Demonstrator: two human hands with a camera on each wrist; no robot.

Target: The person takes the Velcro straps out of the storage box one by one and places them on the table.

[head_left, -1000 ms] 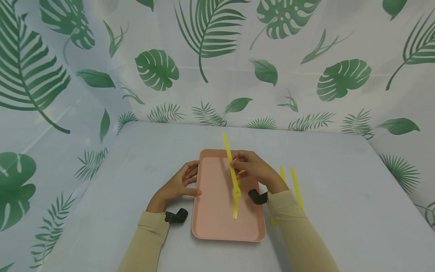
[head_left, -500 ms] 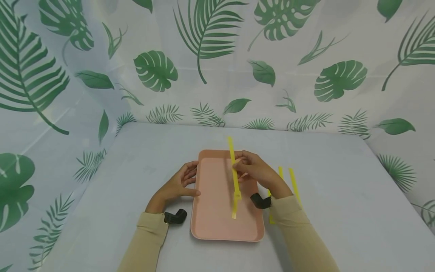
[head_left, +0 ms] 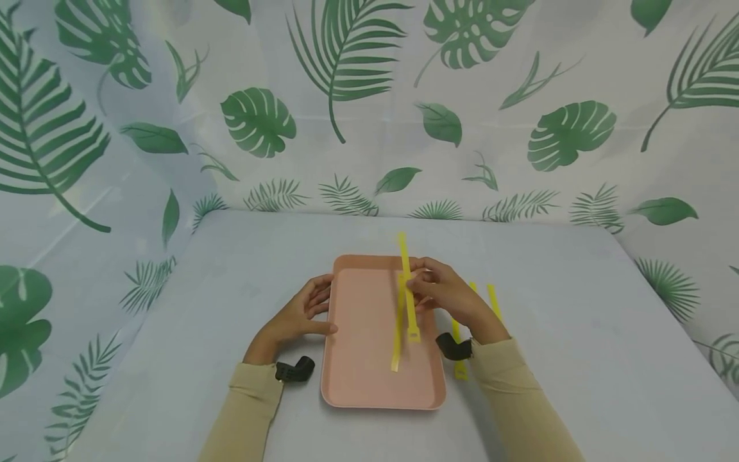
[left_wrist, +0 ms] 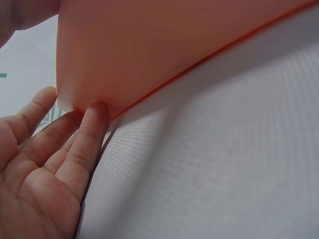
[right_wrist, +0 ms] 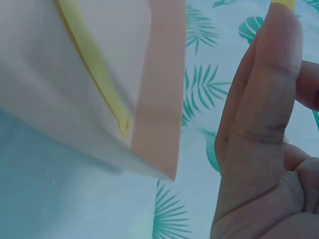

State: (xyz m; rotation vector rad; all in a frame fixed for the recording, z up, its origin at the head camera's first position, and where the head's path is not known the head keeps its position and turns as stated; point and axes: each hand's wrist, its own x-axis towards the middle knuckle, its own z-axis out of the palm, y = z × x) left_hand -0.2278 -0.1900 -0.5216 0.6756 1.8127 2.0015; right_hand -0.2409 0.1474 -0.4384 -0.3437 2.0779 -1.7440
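Note:
A pink tray (head_left: 364,385) lies in the middle of the table. At its left edge is my left hand (head_left: 303,314), thumb on the rim and loosely extended fingers against the outer wall, as the left wrist view also shows. Above the tray's right side my right hand (head_left: 441,289) pinches a yellow cable tie (head_left: 412,314), its square slotted head pointing down. A second yellow cable tie (head_left: 396,350) lies lengthwise in the tray, partly behind the held one. In the right wrist view, only a yellow bit (right_wrist: 284,3) of the held tie shows at the fingertip.
More yellow cable ties (head_left: 460,370) lie on the white table right of the tray, partly hidden by the right wrist. A leaf-print cloth (head_left: 369,160) hangs behind and at the sides. Each wrist carries a small black camera (head_left: 296,370).
My right hand has moved slightly right with its cable tie, so the tie in the tray shows more. My left hand stays at the tray edge.

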